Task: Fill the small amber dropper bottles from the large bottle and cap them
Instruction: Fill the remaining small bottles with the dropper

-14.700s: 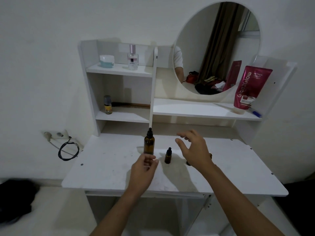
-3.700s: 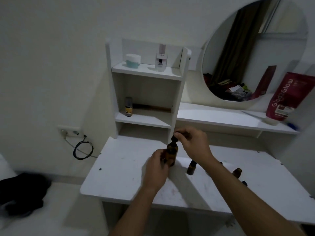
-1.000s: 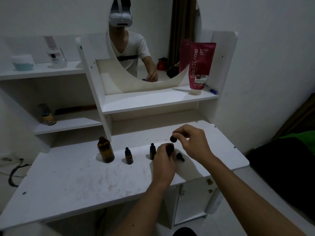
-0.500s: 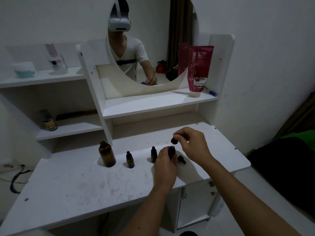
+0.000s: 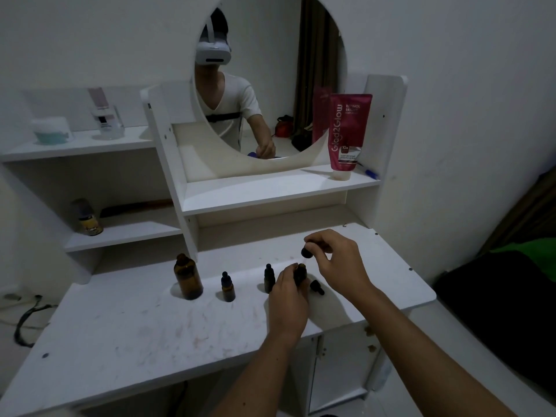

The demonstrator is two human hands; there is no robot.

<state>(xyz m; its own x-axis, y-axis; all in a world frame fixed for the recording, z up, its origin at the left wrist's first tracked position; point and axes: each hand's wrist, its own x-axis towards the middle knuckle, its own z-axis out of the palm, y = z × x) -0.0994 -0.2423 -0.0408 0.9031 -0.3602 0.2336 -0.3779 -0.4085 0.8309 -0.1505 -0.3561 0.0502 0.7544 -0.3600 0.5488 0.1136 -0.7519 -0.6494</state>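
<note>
The large amber bottle [image 5: 188,277] stands uncapped on the white desk [image 5: 144,332], left of centre. Two small amber dropper bottles stand capped to its right, one [image 5: 227,286] nearer it and one [image 5: 269,277] beside my left hand. My left hand [image 5: 288,296] grips a third small bottle [image 5: 301,273] standing on the desk. My right hand [image 5: 338,263] pinches a black dropper cap [image 5: 306,252] just above that bottle's mouth. Another black dropper cap [image 5: 316,287] lies on the desk under my right hand.
White shelves rise behind the desk, holding a small dark bottle [image 5: 87,218], a teal jar [image 5: 51,130], a clear perfume bottle [image 5: 105,117] and a pink tube [image 5: 346,133]. A round mirror [image 5: 270,70] hangs above. The desk's right edge [image 5: 427,299] is close to my right hand.
Since 3.7 s ago the large bottle has lost its cap and stands alone. In the last second both hands stay at the third small bottle; only the view shifted slightly.
</note>
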